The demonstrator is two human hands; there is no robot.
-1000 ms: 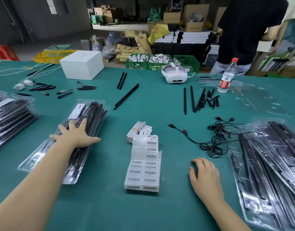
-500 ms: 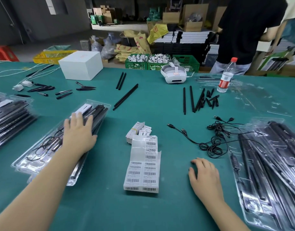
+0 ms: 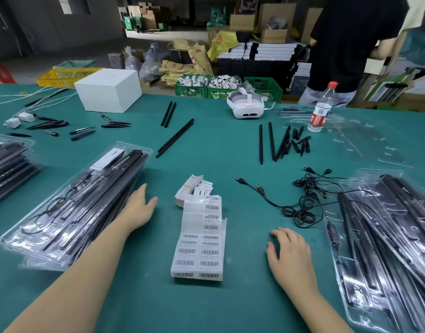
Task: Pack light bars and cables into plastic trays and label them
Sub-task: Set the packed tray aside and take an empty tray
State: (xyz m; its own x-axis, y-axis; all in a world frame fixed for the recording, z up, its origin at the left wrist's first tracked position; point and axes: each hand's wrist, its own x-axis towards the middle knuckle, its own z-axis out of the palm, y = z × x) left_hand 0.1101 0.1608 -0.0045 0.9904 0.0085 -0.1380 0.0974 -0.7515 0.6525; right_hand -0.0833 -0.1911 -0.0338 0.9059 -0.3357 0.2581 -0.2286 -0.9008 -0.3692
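Where glossy trays (image 3: pixel 62 212) lie, flat hand (image 3: pixel 139 210).

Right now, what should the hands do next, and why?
Probably the left hand reaches for the barcode label sheet beside it and peels one off. The packed tray looks full of light bars and a cable, and both hands are empty; the right hand rests on the table.
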